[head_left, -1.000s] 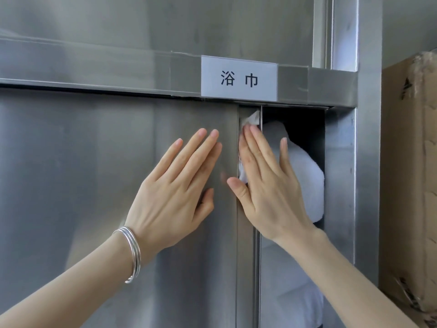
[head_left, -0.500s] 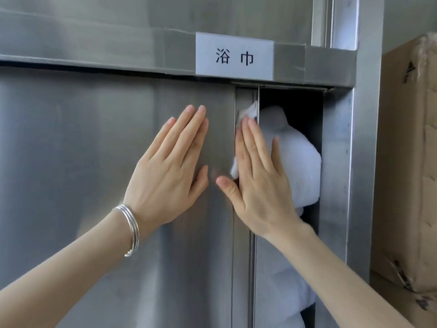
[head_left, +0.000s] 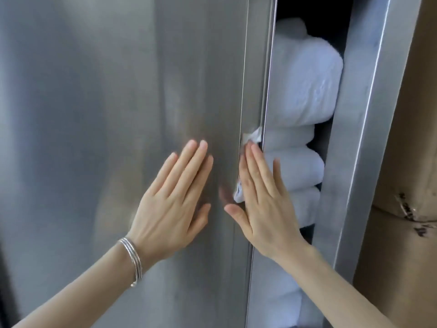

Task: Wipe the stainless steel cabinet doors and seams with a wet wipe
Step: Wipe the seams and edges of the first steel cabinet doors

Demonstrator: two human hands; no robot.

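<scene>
Wiping the door-edge seam, centre frame

Right hand [head_left: 262,204] presses wet wipe [head_left: 251,138] flat-fingered into seam; left hand [head_left: 172,207], fingers straight, steadies cabinet door [head_left: 94,114].

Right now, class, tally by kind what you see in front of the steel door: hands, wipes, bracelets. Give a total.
Hands: 2, left hand and right hand
Wipe: 1
Bracelet: 1, a stack on the left wrist
Total: 4

R hand [head_left: 262,204] presses wipe [head_left: 253,138] on door edge [head_left: 256,79], L hand [head_left: 170,209] flat alongside
</scene>
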